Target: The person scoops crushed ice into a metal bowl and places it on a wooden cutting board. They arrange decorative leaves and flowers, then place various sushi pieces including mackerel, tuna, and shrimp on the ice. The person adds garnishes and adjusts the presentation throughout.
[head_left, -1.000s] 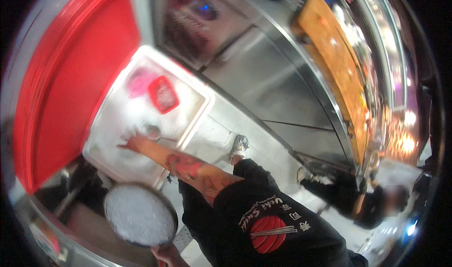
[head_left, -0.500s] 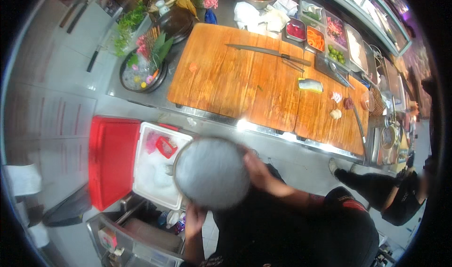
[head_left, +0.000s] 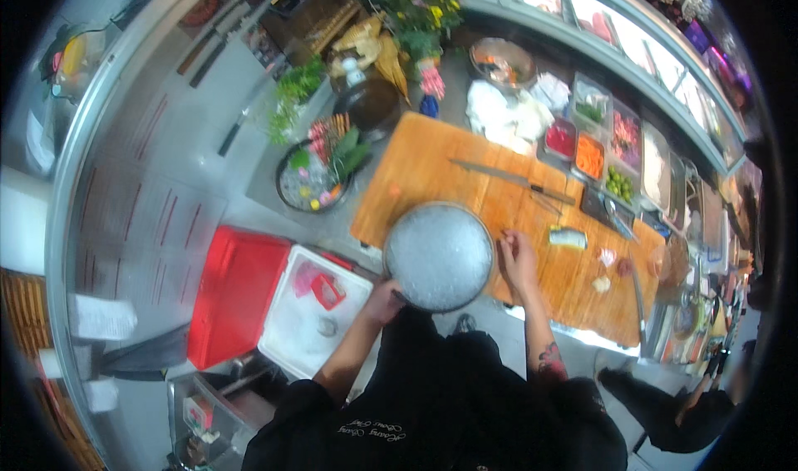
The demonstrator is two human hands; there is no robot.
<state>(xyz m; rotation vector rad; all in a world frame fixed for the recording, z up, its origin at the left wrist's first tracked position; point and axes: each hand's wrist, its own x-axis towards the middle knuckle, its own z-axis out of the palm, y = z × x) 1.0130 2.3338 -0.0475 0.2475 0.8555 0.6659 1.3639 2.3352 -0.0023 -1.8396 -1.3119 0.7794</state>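
Note:
A round, dark-rimmed bowl (head_left: 439, 255) filled with crushed ice is over the near left part of a wooden cutting board (head_left: 416, 151). My left hand (head_left: 382, 302) is closed on its lower left rim, the thumb toward the ice. Just off the bowl's right side is my right hand (head_left: 519, 259), above the board, its fingers loosely bent with nothing visible in them. A long knife (head_left: 507, 178) lies across the far part of the board. Right of my right hand are a silvery piece of fish (head_left: 568, 236) and small pale pieces (head_left: 602, 284).
An ice cooler (head_left: 291, 338) with its red lid (head_left: 237, 296) raised stands at the left. Beyond it sits a garnished ice bowl (head_left: 314, 180). Several ingredient tubs (head_left: 589, 155) line the far right. Another knife (head_left: 638, 305) lies at the board's right end. Another person (head_left: 690, 413) is at right.
The ice bowl has moved from beside the cooler up and right, over the board's near edge. My right hand has come off its rim; my left still grips it.

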